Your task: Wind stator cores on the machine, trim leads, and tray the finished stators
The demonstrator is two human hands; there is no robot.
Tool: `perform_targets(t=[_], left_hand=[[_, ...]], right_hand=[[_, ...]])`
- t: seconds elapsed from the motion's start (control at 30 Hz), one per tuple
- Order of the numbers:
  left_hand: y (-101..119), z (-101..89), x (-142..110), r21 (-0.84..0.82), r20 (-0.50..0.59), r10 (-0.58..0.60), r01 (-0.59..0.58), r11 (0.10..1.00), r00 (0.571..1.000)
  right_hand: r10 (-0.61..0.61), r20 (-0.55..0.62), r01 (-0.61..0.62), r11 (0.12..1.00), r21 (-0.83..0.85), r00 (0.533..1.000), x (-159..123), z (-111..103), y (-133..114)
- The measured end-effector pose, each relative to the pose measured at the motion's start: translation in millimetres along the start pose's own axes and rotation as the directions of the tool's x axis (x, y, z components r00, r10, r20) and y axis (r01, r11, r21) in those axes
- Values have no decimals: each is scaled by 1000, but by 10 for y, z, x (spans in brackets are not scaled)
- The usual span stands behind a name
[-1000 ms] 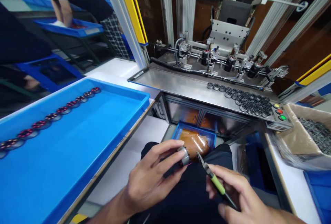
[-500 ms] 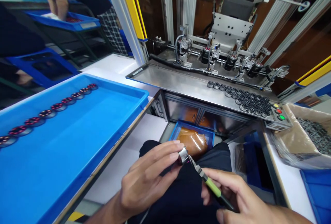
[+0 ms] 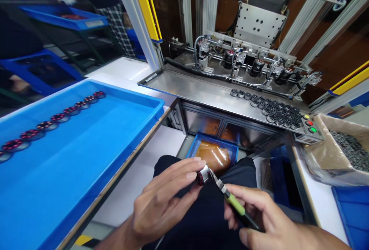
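Our right hand (image 3: pixel 266 213) is closed around the pliers (image 3: pixel 235 202), tips at the part (image 3: pixel 204 174) our left hand (image 3: pixel 165 200) pinches; we judge this one unfinished. Farther off, red-topped parts (image 3: pixel 60 117) line the tray (image 3: pixel 95 157), seemingly done; beyond, dark parts (image 3: pixel 278 110) crowd the metal table (image 3: pixel 196 88), seemingly left.
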State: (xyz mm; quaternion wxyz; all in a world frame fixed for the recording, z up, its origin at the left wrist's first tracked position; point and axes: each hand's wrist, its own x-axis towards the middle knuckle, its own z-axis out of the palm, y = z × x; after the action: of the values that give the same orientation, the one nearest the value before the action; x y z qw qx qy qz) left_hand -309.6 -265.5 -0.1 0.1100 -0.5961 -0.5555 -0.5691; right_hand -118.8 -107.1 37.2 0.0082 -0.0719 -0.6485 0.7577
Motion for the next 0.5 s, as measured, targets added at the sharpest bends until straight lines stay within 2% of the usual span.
perform_targets(t=[0.13, 0.27, 0.4, 0.47, 0.5], left_hand=[[8, -3, 5, -15, 0, -7, 7, 1000, 1000], [9, 1, 27, 16, -9, 7, -7, 1000, 1000], [-3, 20, 0, 39, -33, 2, -1, 999, 999], [-24, 34, -26, -46, -70, -87, 84, 995, 994], [-42, 44, -35, -145, -98, -172, 157, 977, 980]], right_hand=[[22, -4, -22, 999, -33, 1000, 10, 4, 5], [54, -14, -55, 976, -210, 998, 74, 21, -44], [53, -115, -86, 949, -303, 992, 105, 8, -128], [42, -212, -103, 953, -285, 976, 68, -24, -123], [41, -255, -111, 958, -265, 966, 38, -43, -98]])
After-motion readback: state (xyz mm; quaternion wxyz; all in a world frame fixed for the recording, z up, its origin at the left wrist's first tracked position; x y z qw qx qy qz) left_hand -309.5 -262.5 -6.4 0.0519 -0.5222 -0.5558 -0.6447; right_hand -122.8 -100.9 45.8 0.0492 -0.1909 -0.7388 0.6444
